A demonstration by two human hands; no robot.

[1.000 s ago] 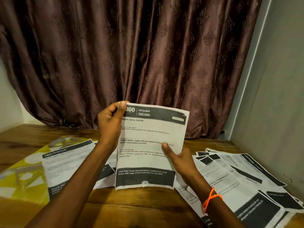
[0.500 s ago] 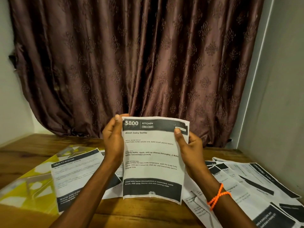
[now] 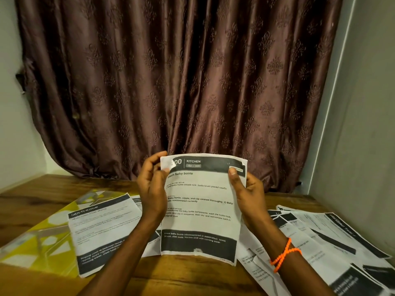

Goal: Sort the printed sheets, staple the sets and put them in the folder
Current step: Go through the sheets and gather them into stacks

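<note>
Left of the held sheet, a glossy yellow folder (image 3: 32, 251) with pale geometric shapes lies flat on the bench (image 3: 192, 276), whose wood is brown and grained. A printed sheet headed "MULTI-ROOM" (image 3: 100, 233) lies partly over the folder's right edge, thin and matte, with dark bands at its top and bottom.

The held sheet (image 3: 201, 208), headed "KITCHEN" and "Wash baby bottle", stands nearly upright above the bench, slightly crumpled, with its top left corner curled over. The left hand (image 3: 151, 189) pinches that curled corner between thumb and fingers. The right hand (image 3: 245, 193) grips the sheet's right edge, thumb pressed on the front near the top band. An orange beaded band (image 3: 285, 254) circles the right wrist.

Right of the held sheet, loose printed sheets (image 3: 324, 242) lie fanned and overlapping on the bench. Behind the held sheet hangs a brown embossed curtain (image 3: 181, 82) in soft folds.
</note>
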